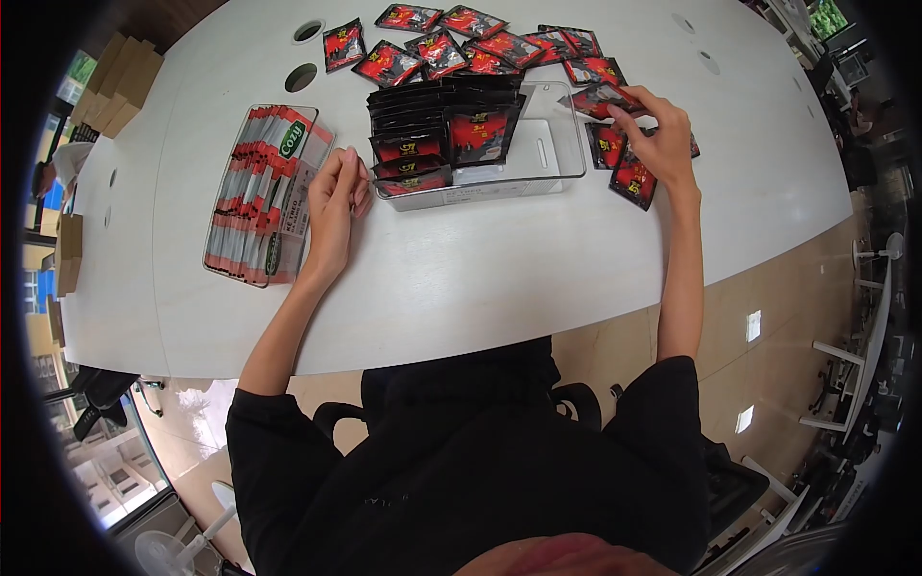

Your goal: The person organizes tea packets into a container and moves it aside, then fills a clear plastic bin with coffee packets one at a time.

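Note:
A clear plastic bin (480, 195) stands in front of me, with black and red coffee sachets (483, 134) packed upright in rows on its left side. Part of its bottom shows bare at the right. My right hand (658, 139) is just past the bin's right end, thumb and fingers pinching one coffee sachet (597, 99) by its edge. Beneath that hand several more sachets (634, 180) lie on the table. My left hand (338, 192) rests on its side near the bin's left end, fingers curled and seemingly holding nothing.
Left of my left hand is a second clear bin (305, 206) full of red and white stick packets (252, 192). Loose coffee sachets (437, 53) lie scattered behind the middle bin. Two cable holes (301, 78) pierce the white table (461, 278). Cardboard boxes (120, 86) are stacked at far left.

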Tool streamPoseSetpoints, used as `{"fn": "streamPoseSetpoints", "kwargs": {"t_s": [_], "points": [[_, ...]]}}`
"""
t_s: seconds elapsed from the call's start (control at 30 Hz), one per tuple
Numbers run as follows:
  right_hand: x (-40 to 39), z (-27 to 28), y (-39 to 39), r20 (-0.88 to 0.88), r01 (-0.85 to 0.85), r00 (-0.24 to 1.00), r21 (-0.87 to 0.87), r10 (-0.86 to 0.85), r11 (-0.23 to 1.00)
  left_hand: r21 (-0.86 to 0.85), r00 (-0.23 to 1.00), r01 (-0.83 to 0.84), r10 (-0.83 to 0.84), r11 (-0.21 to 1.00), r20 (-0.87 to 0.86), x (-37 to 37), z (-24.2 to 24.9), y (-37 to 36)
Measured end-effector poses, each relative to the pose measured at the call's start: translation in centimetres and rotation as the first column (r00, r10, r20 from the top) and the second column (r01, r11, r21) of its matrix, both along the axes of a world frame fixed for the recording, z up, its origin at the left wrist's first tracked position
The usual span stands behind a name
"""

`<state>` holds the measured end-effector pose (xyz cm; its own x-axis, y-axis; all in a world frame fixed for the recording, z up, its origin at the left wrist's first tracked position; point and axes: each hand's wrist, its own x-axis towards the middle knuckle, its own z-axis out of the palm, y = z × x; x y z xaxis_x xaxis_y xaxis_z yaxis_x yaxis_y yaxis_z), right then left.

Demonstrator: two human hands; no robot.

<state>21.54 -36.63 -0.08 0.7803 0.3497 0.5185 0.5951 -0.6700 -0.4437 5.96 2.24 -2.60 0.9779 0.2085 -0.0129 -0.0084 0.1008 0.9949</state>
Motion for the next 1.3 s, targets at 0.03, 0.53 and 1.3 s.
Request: {"fn": "streamPoseSetpoints", "kwargs": {"t_s": [0.03,0.53,1.3], "points": [[0.0,0.0,-0.1,-0.015,0.050,0.999,-0.074,-0.051,0.996,-0.011,1.000,0.003,-0.003,1.000,0.000,0.0,-0.1,0.0],[0.3,-0.2,-0.3,0.034,0.084,0.996,-0.116,-0.080,0.990,-0.012,1.000,0.006,-0.006,1.000,0.003,0.1,0.1,-0.2],[0.6,-2.4,-1.4,0.158,0.258,0.954,0.003,-0.255,0.966,0.037,0.993,0.053,-0.056,0.998,0.108,0.5,-1.1,-0.1]]}}
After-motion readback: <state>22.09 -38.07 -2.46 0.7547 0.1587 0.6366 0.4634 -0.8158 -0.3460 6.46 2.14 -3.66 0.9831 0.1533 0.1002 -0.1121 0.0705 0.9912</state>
